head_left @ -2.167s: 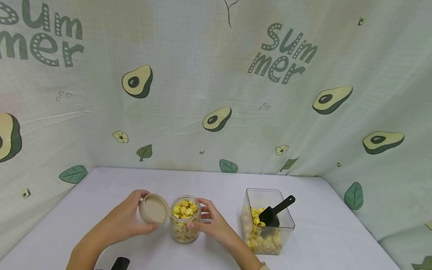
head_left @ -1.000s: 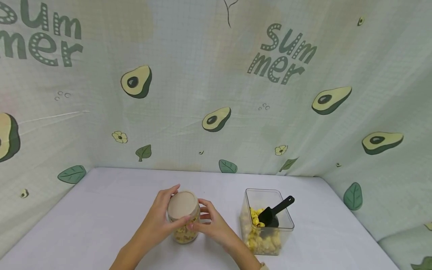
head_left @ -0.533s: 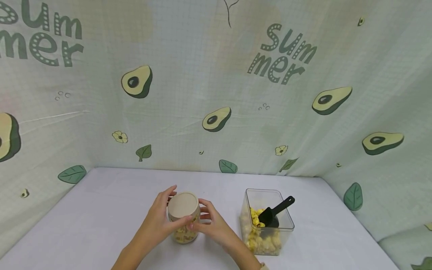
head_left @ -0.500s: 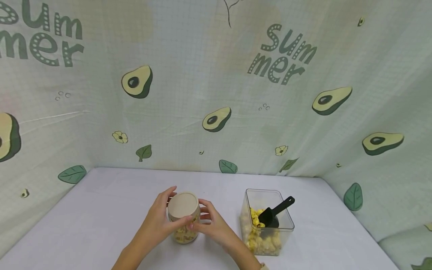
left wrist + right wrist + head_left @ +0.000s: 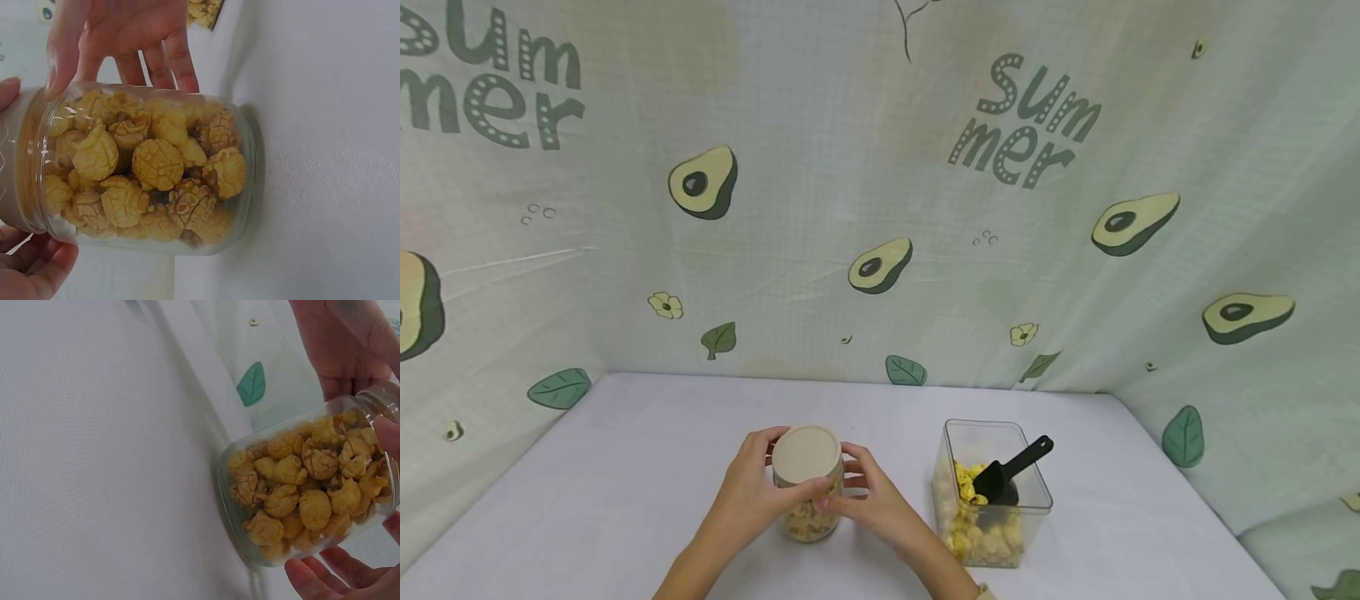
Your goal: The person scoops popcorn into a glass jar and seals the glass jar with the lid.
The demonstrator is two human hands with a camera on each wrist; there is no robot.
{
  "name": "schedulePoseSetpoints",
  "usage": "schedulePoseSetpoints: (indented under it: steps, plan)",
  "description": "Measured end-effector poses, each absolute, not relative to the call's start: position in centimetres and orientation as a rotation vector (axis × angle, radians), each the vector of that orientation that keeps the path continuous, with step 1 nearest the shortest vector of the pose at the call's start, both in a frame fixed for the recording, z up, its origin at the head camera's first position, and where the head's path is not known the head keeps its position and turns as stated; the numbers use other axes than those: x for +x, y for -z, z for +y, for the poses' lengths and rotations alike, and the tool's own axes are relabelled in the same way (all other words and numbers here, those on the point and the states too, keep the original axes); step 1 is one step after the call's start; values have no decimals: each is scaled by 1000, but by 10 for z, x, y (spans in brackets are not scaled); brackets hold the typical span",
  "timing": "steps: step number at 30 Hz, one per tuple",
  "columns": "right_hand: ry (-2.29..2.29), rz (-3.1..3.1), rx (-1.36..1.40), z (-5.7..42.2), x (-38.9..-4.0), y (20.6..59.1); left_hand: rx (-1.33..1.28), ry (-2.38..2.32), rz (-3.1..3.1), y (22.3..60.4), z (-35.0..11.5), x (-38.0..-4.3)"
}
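Note:
A clear glass jar [image 5: 150,169] full of yellow-brown popcorn stands upright on the white table, a beige lid [image 5: 807,456] sitting level over its mouth. My left hand [image 5: 754,486] grips the lid from the left, thumb across its front and fingers round the back. From the right, my right hand [image 5: 874,495] holds the glass just below the lid, its thumb in front and fingers behind. In the right wrist view the popcorn [image 5: 312,487] shows packed nearly up to the neck.
To the right stands a clear square tub [image 5: 992,508] partly filled with popcorn, a black scoop [image 5: 1026,457] leaning in it with its handle above the rim. Behind the white table [image 5: 647,450] hangs a curtain [image 5: 790,208] printed with avocados and leaves.
The left hand has brought the lid from beside the jar onto its mouth, and its fingers have since drawn in round the lid. The right hand has stayed on the jar.

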State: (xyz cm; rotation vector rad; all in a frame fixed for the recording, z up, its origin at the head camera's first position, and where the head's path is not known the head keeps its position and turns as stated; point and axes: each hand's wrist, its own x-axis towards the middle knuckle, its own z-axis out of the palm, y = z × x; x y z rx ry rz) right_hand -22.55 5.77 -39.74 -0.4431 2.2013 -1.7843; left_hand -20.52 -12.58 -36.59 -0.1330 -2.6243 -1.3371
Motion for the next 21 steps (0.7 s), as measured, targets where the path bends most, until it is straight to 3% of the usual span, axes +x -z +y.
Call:
schedulePoseSetpoints:
  steps: [21]
  plan:
    - [1786,2213,-459,58,-225,397,-150,1181,-2606,368,-122,-203]
